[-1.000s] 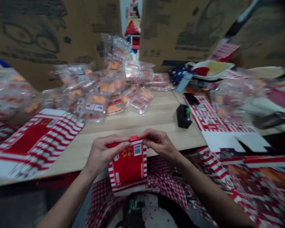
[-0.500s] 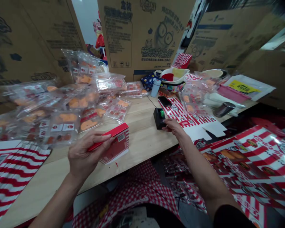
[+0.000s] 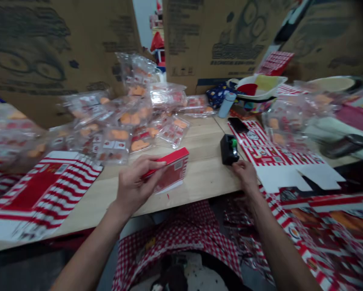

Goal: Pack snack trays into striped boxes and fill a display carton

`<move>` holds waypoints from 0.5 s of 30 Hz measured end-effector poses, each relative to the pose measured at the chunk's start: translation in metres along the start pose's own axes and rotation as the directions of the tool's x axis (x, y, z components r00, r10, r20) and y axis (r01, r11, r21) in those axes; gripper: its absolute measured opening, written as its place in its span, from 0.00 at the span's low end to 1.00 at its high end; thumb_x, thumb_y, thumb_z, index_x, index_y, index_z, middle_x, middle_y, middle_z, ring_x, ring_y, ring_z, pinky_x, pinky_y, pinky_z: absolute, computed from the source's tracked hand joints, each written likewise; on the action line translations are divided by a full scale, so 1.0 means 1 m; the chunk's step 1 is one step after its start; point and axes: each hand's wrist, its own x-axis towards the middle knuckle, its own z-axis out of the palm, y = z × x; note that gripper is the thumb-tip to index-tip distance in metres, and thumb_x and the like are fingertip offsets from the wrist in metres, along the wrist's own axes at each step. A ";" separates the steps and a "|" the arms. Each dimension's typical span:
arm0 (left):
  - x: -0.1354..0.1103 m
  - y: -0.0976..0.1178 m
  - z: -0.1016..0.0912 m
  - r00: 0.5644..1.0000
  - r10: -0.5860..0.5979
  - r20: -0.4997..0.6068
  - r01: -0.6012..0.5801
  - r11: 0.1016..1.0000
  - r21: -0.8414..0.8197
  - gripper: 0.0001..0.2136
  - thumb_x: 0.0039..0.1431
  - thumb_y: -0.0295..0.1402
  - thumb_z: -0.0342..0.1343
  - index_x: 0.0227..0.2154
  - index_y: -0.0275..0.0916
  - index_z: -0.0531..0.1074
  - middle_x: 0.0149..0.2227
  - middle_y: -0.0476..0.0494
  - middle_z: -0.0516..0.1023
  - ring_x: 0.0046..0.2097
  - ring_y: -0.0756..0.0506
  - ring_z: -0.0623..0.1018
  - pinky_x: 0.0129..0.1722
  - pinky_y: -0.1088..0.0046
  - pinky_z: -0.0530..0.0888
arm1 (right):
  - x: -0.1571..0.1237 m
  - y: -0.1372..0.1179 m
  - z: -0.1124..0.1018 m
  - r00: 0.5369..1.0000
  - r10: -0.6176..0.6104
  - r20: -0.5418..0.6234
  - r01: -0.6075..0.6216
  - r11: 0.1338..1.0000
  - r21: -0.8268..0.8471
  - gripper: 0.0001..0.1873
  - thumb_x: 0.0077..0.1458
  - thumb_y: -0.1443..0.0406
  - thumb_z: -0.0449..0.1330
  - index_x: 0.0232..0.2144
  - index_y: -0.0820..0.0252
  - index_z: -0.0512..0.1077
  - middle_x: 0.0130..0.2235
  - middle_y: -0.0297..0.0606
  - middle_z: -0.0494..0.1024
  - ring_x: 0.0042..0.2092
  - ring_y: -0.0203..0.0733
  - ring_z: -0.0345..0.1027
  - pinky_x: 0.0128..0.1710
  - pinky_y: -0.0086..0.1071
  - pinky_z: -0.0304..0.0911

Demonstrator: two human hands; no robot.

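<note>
My left hand (image 3: 140, 180) is closed around a small red box (image 3: 173, 173) with a barcode and striped edge, holding it by its near end, thumb on one side and fingers on the other. The box is tilted just over the wooden table. At the front of a black tape dispenser (image 3: 227, 150) with a green-cored roll, my right hand (image 3: 244, 173) has its fingers drawn together in a pinch. Those fingertips are close against the dispenser's lower right edge; what they grip, if anything, is too small to see.
Clear packs (image 3: 114, 141) with orange pieces are heaped at the back left. Striped flat cartons (image 3: 57, 190) lie front left. An unfolded carton (image 3: 272, 161), a phone (image 3: 238, 125), a light-blue bottle (image 3: 226, 105) and a white basket (image 3: 261, 87) stand or lie right of centre. Cardboard boxes (image 3: 193, 52) rise behind.
The view has turned left, so everything sits further right. My left hand still holds the red box. The right fingers remain at the dispenser, now a little more curled.
</note>
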 end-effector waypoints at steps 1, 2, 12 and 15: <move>-0.001 0.002 -0.002 1.000 -0.009 0.014 0.009 1.000 -0.001 0.04 0.60 0.28 0.62 0.37 0.40 0.78 0.42 0.43 0.82 0.43 0.46 0.81 0.44 0.70 0.76 | -0.010 -0.010 0.001 0.999 -0.042 -0.015 0.042 0.999 -0.003 0.07 0.47 0.63 0.60 0.24 0.55 0.65 0.26 0.38 0.70 0.37 0.48 0.70 0.33 0.36 0.69; -0.001 0.004 -0.003 1.000 -0.019 0.023 0.019 1.000 -0.006 0.03 0.61 0.27 0.61 0.37 0.40 0.77 0.43 0.42 0.82 0.43 0.46 0.81 0.44 0.70 0.76 | -0.023 -0.024 0.003 0.996 -0.092 -0.013 0.092 0.996 0.018 0.06 0.48 0.62 0.61 0.26 0.56 0.67 0.27 0.38 0.71 0.35 0.45 0.69 0.32 0.35 0.67; -0.010 0.021 -0.004 0.993 -0.116 0.007 0.116 0.992 -0.042 0.07 0.63 0.28 0.57 0.43 0.39 0.69 0.42 0.41 0.78 0.42 0.46 0.80 0.41 0.72 0.76 | -0.139 -0.167 0.065 0.710 -0.490 0.507 0.185 0.823 0.537 0.30 0.60 0.65 0.56 0.64 0.51 0.62 0.20 0.24 0.67 0.21 0.35 0.58 0.22 0.31 0.58; -0.016 0.018 -0.004 0.980 -0.199 -0.023 0.196 0.976 -0.095 0.13 0.62 0.31 0.59 0.47 0.41 0.64 0.44 0.42 0.77 0.43 0.46 0.81 0.38 0.74 0.77 | -0.140 -0.170 0.076 0.744 -0.413 0.525 0.091 0.841 0.533 0.33 0.60 0.63 0.57 0.67 0.58 0.59 0.19 0.25 0.69 0.20 0.34 0.58 0.21 0.30 0.57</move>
